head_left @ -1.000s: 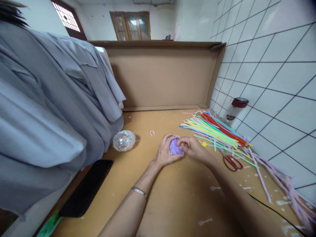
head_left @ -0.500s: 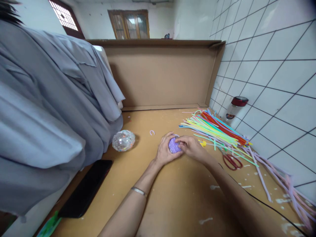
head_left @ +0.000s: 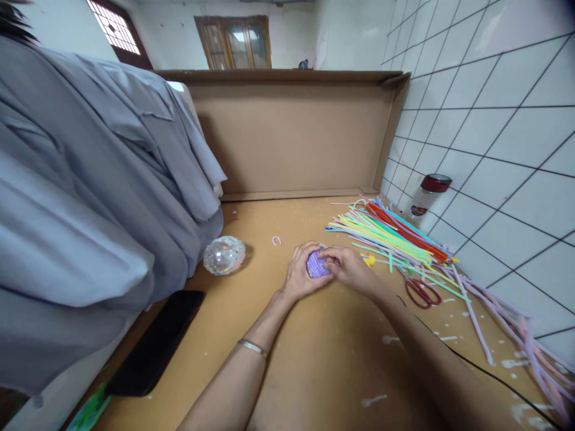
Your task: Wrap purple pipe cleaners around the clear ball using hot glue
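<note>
Fingers (head_left: 308, 246) of the left hand (head_left: 297, 270) hold a purple ribbed piece (head_left: 316, 267) while the right hand (head_left: 345, 264) bunches at its right side, grip unclear, both barely moved, handling continuing.

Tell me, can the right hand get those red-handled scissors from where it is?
Probably yes: the red-handled scissors lie near the right forearm, their near end uncovered. But the right hand is busy at the purple piece, and fuzzy sticks crowd the scissors' far end.
</note>
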Demonstrator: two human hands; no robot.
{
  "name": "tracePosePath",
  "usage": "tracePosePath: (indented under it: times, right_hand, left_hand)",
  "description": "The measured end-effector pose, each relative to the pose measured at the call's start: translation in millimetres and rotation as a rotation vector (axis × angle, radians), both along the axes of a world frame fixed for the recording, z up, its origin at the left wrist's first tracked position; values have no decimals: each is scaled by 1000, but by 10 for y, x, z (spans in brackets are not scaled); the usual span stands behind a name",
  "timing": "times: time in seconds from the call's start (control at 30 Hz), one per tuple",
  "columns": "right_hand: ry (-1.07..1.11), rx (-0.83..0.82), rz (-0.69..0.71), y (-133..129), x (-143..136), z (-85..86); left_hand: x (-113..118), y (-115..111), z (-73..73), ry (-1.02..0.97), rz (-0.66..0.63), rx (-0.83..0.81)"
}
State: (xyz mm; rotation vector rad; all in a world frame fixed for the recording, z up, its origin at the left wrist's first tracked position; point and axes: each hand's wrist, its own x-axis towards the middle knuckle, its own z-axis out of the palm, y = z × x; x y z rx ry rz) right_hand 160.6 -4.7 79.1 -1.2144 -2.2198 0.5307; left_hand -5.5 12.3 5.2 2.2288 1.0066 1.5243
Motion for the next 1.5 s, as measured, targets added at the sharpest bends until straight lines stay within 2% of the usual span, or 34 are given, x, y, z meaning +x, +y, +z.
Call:
tracePosePath:
  times: [0.33, 0.7, 0.93, 1.1, 1.5]
  right_hand:
    - [1, -26, -27, 13, -2, -20]
    - [71, -10, -30, 52, 3, -101]
    - [55, -49, -53, 29, 14, -24]
    - [57, -13, -47, 5, 39, 27]
    - [240, 70, -72, 33, 2, -8]
  left_hand:
    - [24, -7, -39, -113, -13, -79]
    - [4, 20, -9, -58, -28, 48]
    - [-4, 8, 15, 13, -24, 40]
    - [31, -5, 17, -29, -1, 18]
    - [40, 11, 1, -115, -36, -46]
